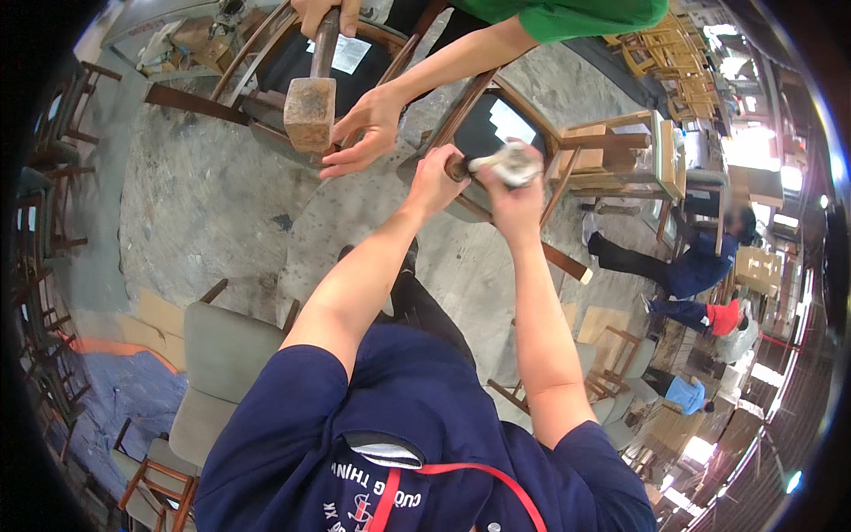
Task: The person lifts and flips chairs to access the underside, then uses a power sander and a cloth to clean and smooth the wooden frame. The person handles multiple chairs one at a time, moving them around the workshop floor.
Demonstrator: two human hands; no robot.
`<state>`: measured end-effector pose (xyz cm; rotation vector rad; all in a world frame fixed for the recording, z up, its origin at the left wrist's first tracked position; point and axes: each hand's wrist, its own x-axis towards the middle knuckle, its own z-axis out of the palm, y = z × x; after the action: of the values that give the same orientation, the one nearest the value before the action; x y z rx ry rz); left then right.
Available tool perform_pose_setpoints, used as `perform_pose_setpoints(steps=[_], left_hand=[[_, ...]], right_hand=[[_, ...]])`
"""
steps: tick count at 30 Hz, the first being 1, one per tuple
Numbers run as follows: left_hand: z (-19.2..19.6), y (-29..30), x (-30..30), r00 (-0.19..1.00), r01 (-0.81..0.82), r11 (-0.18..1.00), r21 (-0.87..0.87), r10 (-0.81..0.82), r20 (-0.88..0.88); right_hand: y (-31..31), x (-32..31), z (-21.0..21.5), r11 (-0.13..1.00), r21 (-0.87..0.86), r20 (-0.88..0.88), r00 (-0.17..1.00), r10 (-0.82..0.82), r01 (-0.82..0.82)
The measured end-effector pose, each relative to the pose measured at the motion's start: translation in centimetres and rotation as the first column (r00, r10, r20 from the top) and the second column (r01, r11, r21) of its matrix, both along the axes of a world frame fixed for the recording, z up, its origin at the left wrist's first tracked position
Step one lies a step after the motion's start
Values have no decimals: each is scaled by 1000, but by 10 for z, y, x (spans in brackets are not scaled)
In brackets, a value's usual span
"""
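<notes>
In front of me lies an upturned chair [479, 126] with dark wooden legs, a black underside and a white paper label. My left hand [431, 184] is closed around one of its legs [456, 168], near the round end. My right hand [516, 206] grips a crumpled white cloth [509, 163] close beside that leg end. The cloth is smeared by motion, and whether it touches the wood I cannot tell.
Across from me, a person in a green shirt [585, 16] holds a block-headed mallet [310, 115] over another upturned chair [197, 103]; their other hand [370, 126] reaches beside mine. A grey upholstered chair [226, 346] stands at my left. More chairs and several people are at right.
</notes>
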<state>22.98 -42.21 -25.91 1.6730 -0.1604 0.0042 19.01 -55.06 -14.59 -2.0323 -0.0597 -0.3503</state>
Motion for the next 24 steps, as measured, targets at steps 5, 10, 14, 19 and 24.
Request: perform_pose_setpoints(steps=[5, 10, 14, 19, 24], left_hand=[[7, -10, -4, 996, 24, 999, 48, -20, -87], [-8, 8, -2, 987, -49, 997, -67, 59, 149], [5, -22, -7, 985, 57, 997, 48, -48, -164], [-18, -5, 3, 1000, -9, 1000, 27, 9, -8], [-17, -54, -21, 903, -90, 958, 271, 193, -383]], right_hand=[[-19, -2, 1, 982, -145, 10, 993, -118, 118], [19, 3, 16, 922, -374, 12, 993, 119, -105], [-14, 5, 6, 926, -338, 121, 984, -133, 167], [4, 2, 1, 991, -90, 61, 994, -89, 94], [-110, -63, -9, 765, 524, 3, 898, -441, 374]])
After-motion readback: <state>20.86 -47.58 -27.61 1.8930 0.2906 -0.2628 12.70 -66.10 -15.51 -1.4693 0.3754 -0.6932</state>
